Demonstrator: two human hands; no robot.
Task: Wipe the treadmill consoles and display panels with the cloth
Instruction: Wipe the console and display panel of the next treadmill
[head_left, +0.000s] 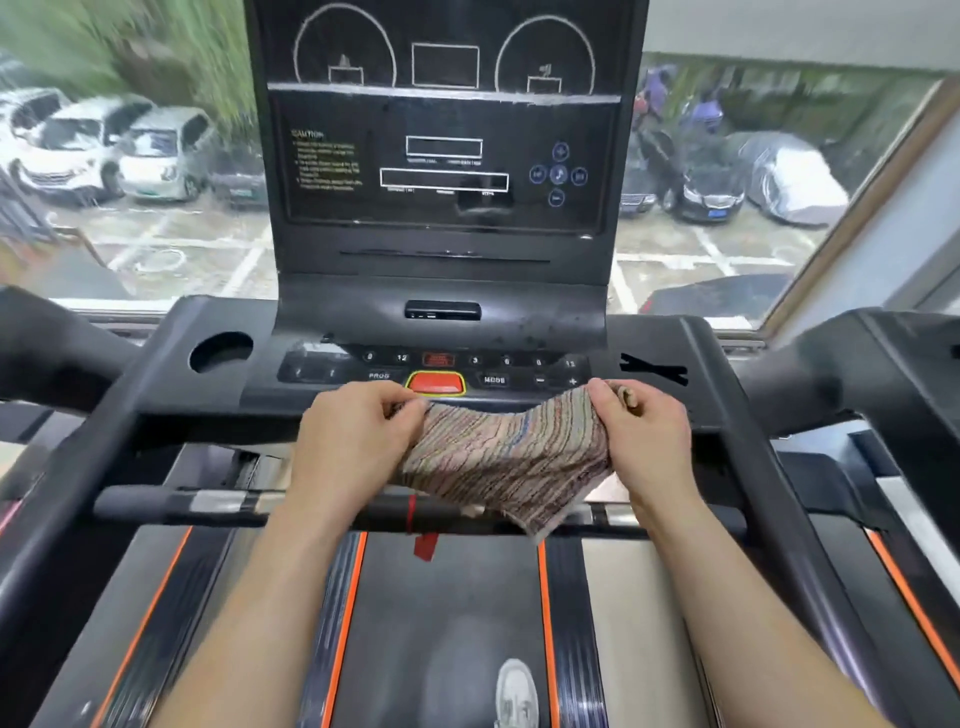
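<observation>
**Striped cloth spread between two hands at treadmill console**

A striped cloth (498, 462) hangs spread between a person's two hands, just in front of the treadmill's console (519, 332) and below its row of buttons; whether it touches the console's front edge cannot be told. The left hand (353, 441) pinches the cloth's left edge with curled fingers; the right hand (644, 441) grips the right edge, thumb on top. The hands sit apart with the fabric sagging across the gap, and its lower corner droops over the crossbar (208, 504).

A red button (435, 383) sits on the console just beyond the cloth's upper edge, between the two hands. The dark display panel (441, 156) rises behind the console, marked with white outlines of two dials and several boxes. A round cup holder (221, 352) opens at the console's left end; a red strap (423, 540) dangles from the middle of the crossbar. The belt (447, 623), edged by orange stripes, runs beneath both forearms. Through the window behind the panel, parked cars (156, 150) show, blurred.
</observation>
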